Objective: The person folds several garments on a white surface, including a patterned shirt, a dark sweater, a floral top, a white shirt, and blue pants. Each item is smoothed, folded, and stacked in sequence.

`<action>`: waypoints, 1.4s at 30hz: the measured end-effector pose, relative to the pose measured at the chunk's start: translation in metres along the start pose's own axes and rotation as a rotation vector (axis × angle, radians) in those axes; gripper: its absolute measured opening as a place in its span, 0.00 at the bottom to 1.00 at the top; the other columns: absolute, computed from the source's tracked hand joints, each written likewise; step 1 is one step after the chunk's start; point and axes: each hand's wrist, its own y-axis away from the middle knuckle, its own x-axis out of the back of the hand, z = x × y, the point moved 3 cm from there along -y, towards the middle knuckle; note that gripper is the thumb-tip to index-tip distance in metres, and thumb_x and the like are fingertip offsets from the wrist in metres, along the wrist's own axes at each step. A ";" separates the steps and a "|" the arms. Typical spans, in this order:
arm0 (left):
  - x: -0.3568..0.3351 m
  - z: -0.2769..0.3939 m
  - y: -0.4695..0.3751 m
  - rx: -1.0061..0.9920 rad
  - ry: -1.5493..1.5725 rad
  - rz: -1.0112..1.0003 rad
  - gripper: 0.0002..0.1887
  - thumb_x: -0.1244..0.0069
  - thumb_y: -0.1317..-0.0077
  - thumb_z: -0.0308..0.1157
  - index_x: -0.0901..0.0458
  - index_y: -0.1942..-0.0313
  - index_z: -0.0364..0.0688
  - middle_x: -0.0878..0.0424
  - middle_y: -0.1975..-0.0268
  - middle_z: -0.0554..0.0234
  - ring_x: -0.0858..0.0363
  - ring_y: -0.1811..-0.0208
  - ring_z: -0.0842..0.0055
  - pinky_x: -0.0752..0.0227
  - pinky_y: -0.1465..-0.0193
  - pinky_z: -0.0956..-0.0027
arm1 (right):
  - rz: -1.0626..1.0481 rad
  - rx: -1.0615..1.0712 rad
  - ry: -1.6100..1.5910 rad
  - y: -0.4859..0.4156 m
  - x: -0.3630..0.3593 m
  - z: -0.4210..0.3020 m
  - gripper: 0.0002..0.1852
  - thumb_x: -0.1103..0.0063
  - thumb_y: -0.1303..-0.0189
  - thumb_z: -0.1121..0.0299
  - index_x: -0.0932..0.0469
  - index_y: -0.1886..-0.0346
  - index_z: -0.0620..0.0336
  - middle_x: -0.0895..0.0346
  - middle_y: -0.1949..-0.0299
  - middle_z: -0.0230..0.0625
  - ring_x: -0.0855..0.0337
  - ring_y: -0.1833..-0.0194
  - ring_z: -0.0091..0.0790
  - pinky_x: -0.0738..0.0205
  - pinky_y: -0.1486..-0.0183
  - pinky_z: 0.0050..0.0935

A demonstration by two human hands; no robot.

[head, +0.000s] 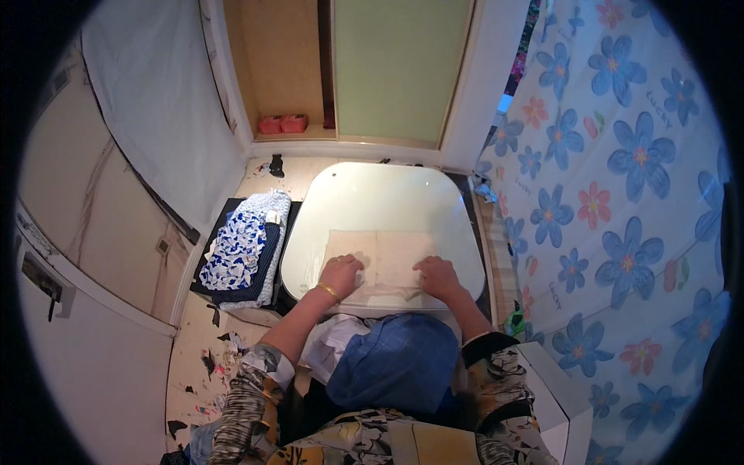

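A thin beige cloth [381,256] lies flat on a white, round-cornered tabletop [383,197]. A crease runs down its middle, and its near edge is uneven. On the cloth's left side rests my left hand [343,276], fingers curled inward and a gold-coloured bracelet at the wrist. My right hand [440,280] is at the right side, its bent fingertips over the cloth's edge. Whether either hand pinches the fabric or only presses on it is unclear. Across my lap, below the table's near edge, are a blue cloth [401,360] and a white cloth [334,343].
Folded garments [238,250], one with a blue-and-white pattern, are stacked on a black surface left of the table. Fabric scraps [209,360] litter the floor. A flowered curtain [616,250] hangs at right, above a white box [552,395]. Red packages [283,123] sit in the cupboard.
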 end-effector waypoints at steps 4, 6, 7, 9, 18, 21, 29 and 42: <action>-0.004 0.016 -0.020 -0.076 0.036 0.195 0.21 0.45 0.42 0.36 0.25 0.47 0.47 0.28 0.41 0.55 0.30 0.40 0.59 0.38 0.40 0.51 | 0.314 0.088 -0.162 -0.022 -0.026 -0.003 0.19 0.41 0.46 0.59 0.22 0.49 0.44 0.27 0.47 0.36 0.32 0.41 0.44 0.38 0.46 0.59; -0.007 0.021 -0.020 -0.015 -0.105 0.104 0.30 0.50 0.38 0.46 0.36 0.35 0.57 0.42 0.31 0.53 0.45 0.30 0.56 0.48 0.35 0.40 | 0.291 0.016 0.042 -0.022 -0.030 -0.023 0.23 0.41 0.46 0.55 0.25 0.45 0.42 0.32 0.41 0.38 0.38 0.36 0.46 0.41 0.43 0.62; -0.019 0.013 -0.015 0.011 -0.172 0.073 0.30 0.52 0.37 0.49 0.38 0.34 0.59 0.44 0.30 0.53 0.48 0.29 0.55 0.52 0.35 0.38 | 0.277 -0.015 0.138 -0.019 -0.033 -0.032 0.25 0.40 0.46 0.52 0.26 0.43 0.41 0.34 0.38 0.39 0.41 0.33 0.47 0.43 0.42 0.64; -0.045 0.001 -0.005 0.053 -0.296 0.000 0.31 0.57 0.35 0.55 0.40 0.33 0.64 0.49 0.28 0.54 0.55 0.26 0.53 0.59 0.35 0.32 | 0.254 -0.045 0.142 -0.013 -0.058 -0.030 0.28 0.42 0.45 0.48 0.29 0.40 0.39 0.40 0.34 0.39 0.47 0.31 0.49 0.50 0.39 0.68; -0.050 -0.007 -0.023 0.068 -0.282 0.037 0.31 0.61 0.35 0.60 0.40 0.33 0.67 0.51 0.27 0.57 0.59 0.26 0.54 0.65 0.34 0.31 | 0.427 0.035 0.245 -0.023 -0.075 -0.016 0.30 0.41 0.45 0.47 0.32 0.37 0.38 0.43 0.33 0.36 0.47 0.31 0.48 0.52 0.39 0.68; -0.053 -0.007 -0.018 0.065 -0.274 0.143 0.32 0.59 0.37 0.60 0.40 0.33 0.67 0.51 0.27 0.59 0.58 0.26 0.53 0.63 0.35 0.30 | 0.335 0.022 0.193 -0.025 -0.074 -0.011 0.32 0.40 0.47 0.47 0.33 0.36 0.38 0.44 0.32 0.35 0.48 0.30 0.48 0.53 0.38 0.67; -0.045 0.014 -0.001 -0.033 -0.319 0.027 0.38 0.51 0.45 0.63 0.39 0.34 0.68 0.48 0.28 0.64 0.55 0.27 0.53 0.58 0.39 0.26 | 0.171 0.095 0.193 0.001 -0.058 -0.022 0.35 0.37 0.51 0.46 0.32 0.37 0.35 0.43 0.32 0.33 0.47 0.31 0.48 0.51 0.38 0.66; -0.023 0.043 0.020 0.220 -0.124 -0.314 0.28 0.58 0.36 0.55 0.34 0.36 0.60 0.38 0.32 0.58 0.43 0.30 0.57 0.48 0.40 0.33 | 0.070 0.099 0.066 0.021 -0.029 -0.060 0.25 0.37 0.53 0.53 0.22 0.50 0.48 0.25 0.47 0.37 0.28 0.44 0.48 0.37 0.49 0.61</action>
